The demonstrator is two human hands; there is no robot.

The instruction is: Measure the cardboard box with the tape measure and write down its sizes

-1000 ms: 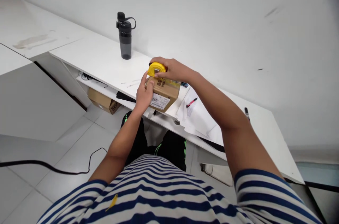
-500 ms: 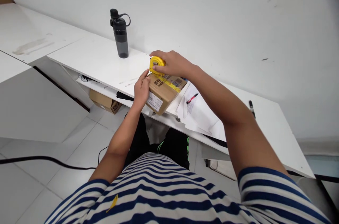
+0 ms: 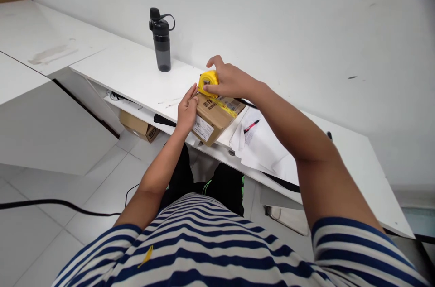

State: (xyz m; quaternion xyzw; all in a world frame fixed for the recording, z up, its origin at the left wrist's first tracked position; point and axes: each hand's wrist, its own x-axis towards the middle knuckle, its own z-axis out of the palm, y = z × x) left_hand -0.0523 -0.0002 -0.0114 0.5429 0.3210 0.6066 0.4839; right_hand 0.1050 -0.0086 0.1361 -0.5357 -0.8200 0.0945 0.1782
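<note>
Right hand (image 3: pixel 234 81) grips yellow tape measure (image 3: pixel 208 79), thumb across its face, one finger lifted. Cardboard box (image 3: pixel 215 116) is just below those fingers. Left hand (image 3: pixel 186 112) is at the box's left end, probably bracing against slip; can't tell whether its fingertips pinch anything, too small. Papers (image 3: pixel 263 149) lie beyond the box from left fingers.

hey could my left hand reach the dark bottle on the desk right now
Probably yes: the bottle stands beyond your left hand, and nothing seems to block the way, though that hand is at the cardboard box.
</note>
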